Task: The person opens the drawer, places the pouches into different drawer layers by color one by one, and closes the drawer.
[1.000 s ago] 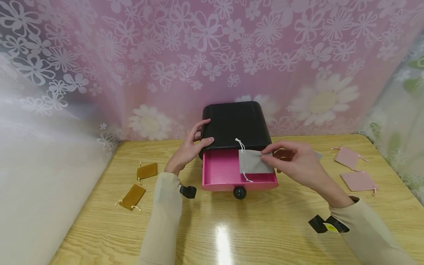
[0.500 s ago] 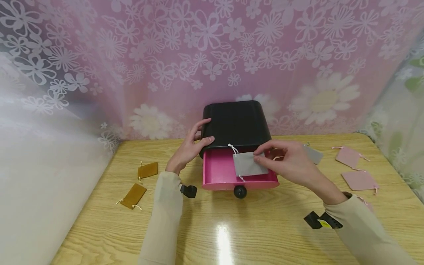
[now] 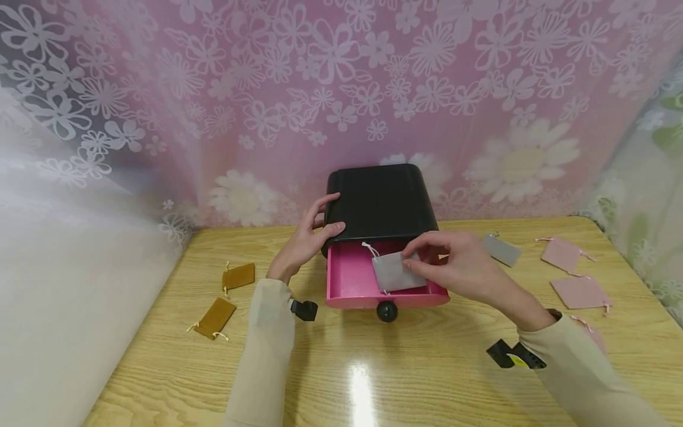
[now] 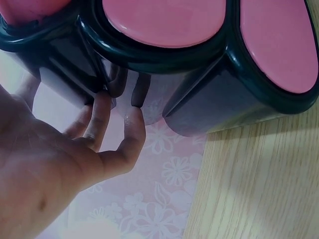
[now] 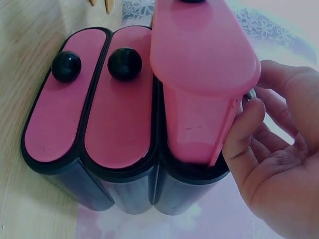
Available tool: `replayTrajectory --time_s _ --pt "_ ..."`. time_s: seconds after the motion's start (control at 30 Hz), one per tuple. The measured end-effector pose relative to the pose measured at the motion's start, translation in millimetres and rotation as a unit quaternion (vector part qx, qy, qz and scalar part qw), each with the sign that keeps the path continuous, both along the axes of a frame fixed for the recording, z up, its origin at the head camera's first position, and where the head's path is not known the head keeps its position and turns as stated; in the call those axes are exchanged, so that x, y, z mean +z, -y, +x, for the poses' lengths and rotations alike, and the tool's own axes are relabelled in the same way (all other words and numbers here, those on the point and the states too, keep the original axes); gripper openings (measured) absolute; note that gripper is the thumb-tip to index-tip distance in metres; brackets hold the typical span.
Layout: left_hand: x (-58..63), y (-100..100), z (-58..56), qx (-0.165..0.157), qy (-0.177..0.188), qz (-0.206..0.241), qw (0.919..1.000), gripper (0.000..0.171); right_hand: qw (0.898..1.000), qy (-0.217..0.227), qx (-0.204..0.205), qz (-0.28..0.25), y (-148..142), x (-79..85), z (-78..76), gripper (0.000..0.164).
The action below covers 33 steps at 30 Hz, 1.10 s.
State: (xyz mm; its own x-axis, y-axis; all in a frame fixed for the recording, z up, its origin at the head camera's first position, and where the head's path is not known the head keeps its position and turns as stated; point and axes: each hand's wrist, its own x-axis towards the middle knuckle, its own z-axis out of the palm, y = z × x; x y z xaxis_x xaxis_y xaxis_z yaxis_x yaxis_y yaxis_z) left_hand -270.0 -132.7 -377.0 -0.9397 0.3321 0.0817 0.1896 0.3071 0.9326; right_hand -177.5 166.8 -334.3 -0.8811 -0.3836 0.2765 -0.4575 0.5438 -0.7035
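Gray pouch [image 3: 395, 274]: positioned over the pulled-out drawer [image 3: 349, 273], within its walls. Contact with the drawer floor cannot be confirmed. The right hand [image 3: 461, 261] pinches the pouch near its right end between thumb and forefinger; white drawstrings extend from the opposite end.

Handling: the pouch appears to be soft, thin fabric and is probably light, limp and not fragile. Slippage is unlikely under a light pinch. Preferred hold: the flat body or a corner, clear of the drawstrings, which could snag on the drawer wall.

The left hand [image 3: 303, 246] rests against the left side of the black cabinet [image 3: 379, 198], thumb at the top front edge. The hands are apart, one on each side of the drawer.

Containers: the cabinet has three pink-fronted drawers. The uppermost is extended; the area beneath the pouch is hidden. The middle drawer [image 5: 118, 109] and bottom drawer [image 5: 57, 114] are closed; their contents cannot be seen.

On the table [image 3: 427, 367], two brown pouches [image 3: 214, 317] lie to the left. A second gray pouch [image 3: 501, 250] and three pink pouches [image 3: 581, 292] lie to the right, one pink pouch partly covered by the sleeve [image 3: 581, 362]. All lie flat and are probably unfilled.
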Motion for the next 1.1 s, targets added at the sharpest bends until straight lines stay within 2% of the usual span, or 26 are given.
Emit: replayTrajectory --time_s 0.2,0.47,0.63,1.1 --pt "0.3 -0.8 -1.4 -0.003 0.003 0.007 1.0 0.058 0.998 -0.053 0.015 0.013 -1.0 -1.9 -1.5 0.016" --pt "1.2 -0.5 -1.5 -0.009 0.003 0.012 0.9999 0.058 0.991 -0.128 0.027 0.011 -5.7 -1.9 -0.1 0.022" --pt "0.9 -0.3 -1.2 -0.013 0.005 0.015 0.9998 0.058 0.99 -0.14 0.018 0.014 -9.9 -0.8 1.9 0.024" --pt "0.8 0.2 -0.2 -0.012 0.0 0.006 0.9999 0.059 0.987 -0.153 -0.042 0.034 -35.0 4.6 6.9 0.025"
